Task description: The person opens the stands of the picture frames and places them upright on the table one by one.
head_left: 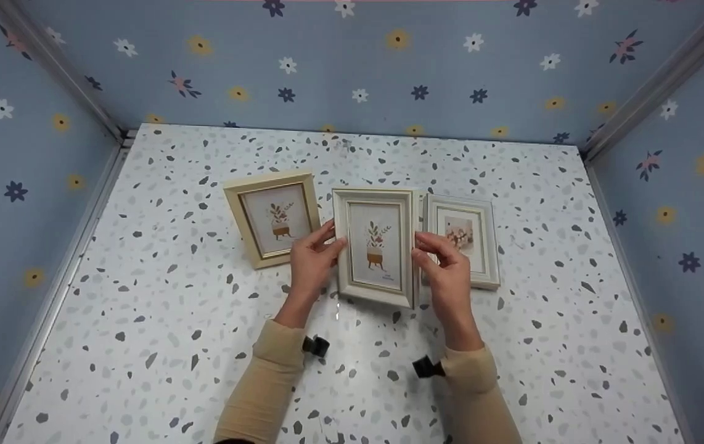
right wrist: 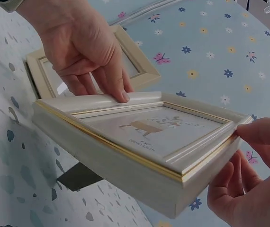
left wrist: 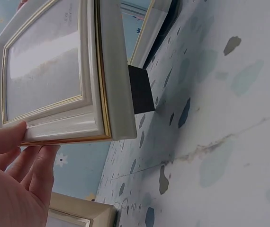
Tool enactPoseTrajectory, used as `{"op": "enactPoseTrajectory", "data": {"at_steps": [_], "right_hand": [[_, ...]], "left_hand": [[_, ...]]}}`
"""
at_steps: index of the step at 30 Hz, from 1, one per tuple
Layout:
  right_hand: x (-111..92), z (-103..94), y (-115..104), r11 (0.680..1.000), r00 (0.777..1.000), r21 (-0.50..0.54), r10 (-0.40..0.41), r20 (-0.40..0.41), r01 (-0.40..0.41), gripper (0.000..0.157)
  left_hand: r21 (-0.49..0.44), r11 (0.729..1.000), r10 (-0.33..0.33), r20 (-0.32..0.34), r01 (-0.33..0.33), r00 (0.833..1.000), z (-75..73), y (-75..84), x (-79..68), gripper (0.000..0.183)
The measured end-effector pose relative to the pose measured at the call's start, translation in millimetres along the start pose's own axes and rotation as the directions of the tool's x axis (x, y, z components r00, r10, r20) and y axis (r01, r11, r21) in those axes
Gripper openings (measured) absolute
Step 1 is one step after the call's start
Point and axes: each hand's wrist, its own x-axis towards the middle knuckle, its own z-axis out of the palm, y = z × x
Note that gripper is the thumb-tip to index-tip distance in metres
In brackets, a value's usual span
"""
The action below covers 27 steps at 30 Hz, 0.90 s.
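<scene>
A white photo frame (head_left: 375, 246) with a thin gold line and a potted-plant print is between my two hands, raised off the tabletop. My left hand (head_left: 312, 262) pinches its left edge, thumb on the front and fingers behind. On the opposite edge, my right hand (head_left: 450, 271) grips it the same way. A dark support leg (left wrist: 141, 90) sticks out from its back in the left wrist view. Beside my left hand, a cream photo frame (head_left: 247, 225) with a similar print stands tilted back. Partly behind my right hand is another white photo frame (head_left: 492, 246) with a pink picture.
The white speckled tabletop (head_left: 173, 382) lies under everything. Blue flower-patterned panels (head_left: 339, 68) close off the back and both sides, with metal strips (head_left: 56, 68) along the corners. A small black piece (head_left: 429, 367) is attached at each sleeve cuff.
</scene>
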Motion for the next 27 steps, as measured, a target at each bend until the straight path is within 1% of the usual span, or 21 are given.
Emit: {"op": "enactPoseTrajectory", "data": {"at_steps": [4, 11, 18, 27], "right_hand": [[-2.7, -0.2, -4.1, 0.999, 0.998, 0.031, -0.037, 0.047, 0.036, 0.026], [-6.1, 0.1, -9.2, 0.995, 0.994, 0.080, -0.072, 0.086, 0.065, 0.028], [-8.1, -0.2, -8.5, 0.992, 0.994, 0.111, -0.075, 0.073, 0.067, 0.039], [-7.3, -0.3, -5.5, 0.984, 0.994, 0.172, -0.065, 0.094, 0.048, 0.035]], "left_hand": [[-0.019, 1.000, -0.021, 0.016, 0.022, 1.000, -0.7, -0.7, 0.2, 0.046], [-0.036, 0.997, -0.068, 0.042, 0.070, 0.997, -1.0, 0.4, 0.5, 0.047], [-0.040, 0.995, -0.091, 0.077, 0.094, 0.993, -0.9, 2.3, 0.6, 0.048], [-0.039, 0.992, -0.115, 0.095, 0.119, 0.989, -1.3, 2.4, -0.2, 0.048]]}}
